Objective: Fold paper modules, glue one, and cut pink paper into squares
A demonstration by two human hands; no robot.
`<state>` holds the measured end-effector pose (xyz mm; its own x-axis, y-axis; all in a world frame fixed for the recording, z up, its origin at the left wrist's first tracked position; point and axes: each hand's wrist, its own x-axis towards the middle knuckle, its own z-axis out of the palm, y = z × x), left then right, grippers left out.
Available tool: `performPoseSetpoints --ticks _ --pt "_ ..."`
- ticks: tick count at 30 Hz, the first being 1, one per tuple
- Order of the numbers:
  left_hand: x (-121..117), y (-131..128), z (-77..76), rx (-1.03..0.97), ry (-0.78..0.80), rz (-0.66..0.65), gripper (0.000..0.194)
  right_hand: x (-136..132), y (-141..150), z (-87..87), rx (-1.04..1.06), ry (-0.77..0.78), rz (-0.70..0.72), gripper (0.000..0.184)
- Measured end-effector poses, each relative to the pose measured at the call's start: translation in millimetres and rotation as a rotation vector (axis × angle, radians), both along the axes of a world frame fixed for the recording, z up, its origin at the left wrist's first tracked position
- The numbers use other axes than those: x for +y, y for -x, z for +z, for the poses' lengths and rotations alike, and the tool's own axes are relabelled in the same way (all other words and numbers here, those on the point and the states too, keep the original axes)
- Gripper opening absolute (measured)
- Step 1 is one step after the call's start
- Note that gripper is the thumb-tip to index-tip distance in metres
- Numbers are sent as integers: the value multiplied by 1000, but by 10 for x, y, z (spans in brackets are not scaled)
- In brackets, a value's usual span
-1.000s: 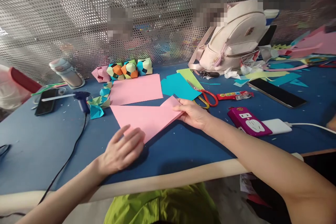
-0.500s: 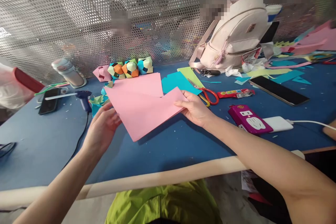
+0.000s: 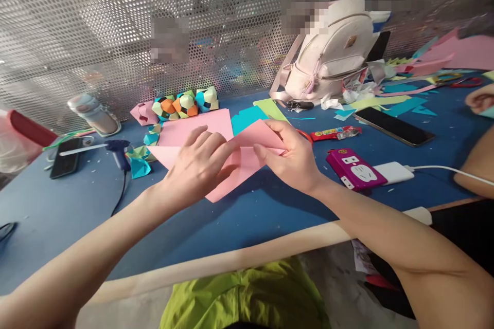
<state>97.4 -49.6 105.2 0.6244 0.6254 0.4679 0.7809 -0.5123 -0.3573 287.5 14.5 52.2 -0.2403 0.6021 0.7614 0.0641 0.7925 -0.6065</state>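
A folded pink paper sheet (image 3: pixel 247 162) is raised a little above the blue table (image 3: pixel 247 216). My left hand (image 3: pixel 196 167) lies over its middle, fingers bent down onto the paper. My right hand (image 3: pixel 293 157) pinches the sheet's right corner between thumb and fingers, lifting a flap. A second pink sheet (image 3: pixel 193 128) lies flat just behind, partly hidden by my left hand.
Teal paper (image 3: pixel 247 115), red-handled scissors (image 3: pixel 304 135), folded paper balls (image 3: pixel 185 103), a glue gun (image 3: pixel 116 148), two phones (image 3: pixel 393 126) (image 3: pixel 65 157), a purple power strip (image 3: pixel 355 167), a beige backpack (image 3: pixel 332 56). Another person's arm (image 3: pixel 476 154) rests at the right edge.
My left hand moved from the sheet's left edge onto its middle. My right hand folded the right corner up and inward. The sheet shifted slightly toward me.
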Motion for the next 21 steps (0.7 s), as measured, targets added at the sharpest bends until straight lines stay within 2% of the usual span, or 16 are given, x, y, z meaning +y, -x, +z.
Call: performPoseSetpoints --ticks 2,4,6,9,11,15,18,21 --pt "-4 -27 26 4 -28 -17 20 -57 -4 27 15 -102 -43 26" --pt "-15 -35 53 -2 -55 -30 12 -122 -6 66 40 -130 -40 27" --pt "-29 -43 75 -28 -93 -36 11 -195 -2 118 53 -52 4 27" --pt "-72 -73 111 -125 -104 -23 21 -280 17 213 40 68 109 26" --pt "-121 -105 137 -187 -76 -3 29 -299 39 290 40 71 147 26" --pt "-194 -174 140 -236 -31 -13 37 -270 108 479 20 50 108 28" --pt "-157 -206 82 -343 -13 -26 34 -278 202 633 -11 -40 80 29" --pt "-92 -200 39 -532 -30 -21 18 -367 321 771 -62 -191 125 32"
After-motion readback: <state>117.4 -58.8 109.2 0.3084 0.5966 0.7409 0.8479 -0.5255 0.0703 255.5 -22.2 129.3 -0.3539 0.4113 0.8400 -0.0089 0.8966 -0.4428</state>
